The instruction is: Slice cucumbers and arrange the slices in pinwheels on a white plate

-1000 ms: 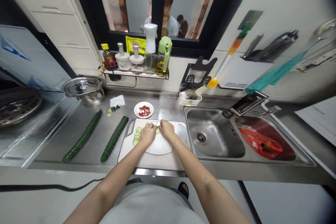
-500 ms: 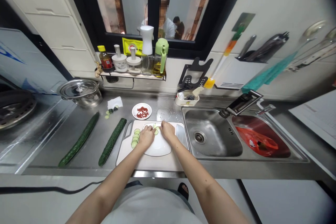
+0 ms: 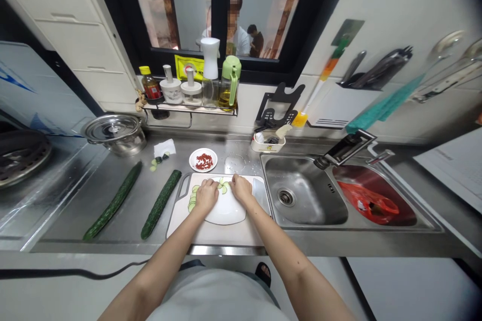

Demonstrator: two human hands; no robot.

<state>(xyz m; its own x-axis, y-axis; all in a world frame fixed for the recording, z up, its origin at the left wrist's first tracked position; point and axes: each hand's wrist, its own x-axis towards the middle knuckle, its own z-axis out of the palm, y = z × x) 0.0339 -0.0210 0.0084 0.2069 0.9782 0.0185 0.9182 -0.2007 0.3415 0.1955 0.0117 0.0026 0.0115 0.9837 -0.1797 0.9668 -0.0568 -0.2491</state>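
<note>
A white plate (image 3: 226, 213) lies on the light cutting board (image 3: 211, 236), with a few thin cucumber slices (image 3: 224, 186) fanned out near its far rim. My left hand (image 3: 207, 195) is at the plate's left rim, its fingers curled over the edge. Opposite, my right hand (image 3: 241, 189) grips the plate's far right rim with bent fingers, close to the slices. Left of my left hand, more cucumber slices (image 3: 192, 202) overlap in a row on the board, partly hidden by that hand. On the board's right side lies a knife blade (image 3: 259, 191).
Two whole cucumbers (image 3: 161, 204) lie on the steel counter at left. Beyond the board are a small dish (image 3: 203, 160) of red bits and cucumber scraps (image 3: 158, 160) by a white paper. A double sink (image 3: 305, 190) adjoins at right; a lidded pot (image 3: 118, 135) stands back left.
My left hand has drawn back from the slices to the plate's left rim, covering more of the sliced row. More of the fanned slices shows between my hands.
</note>
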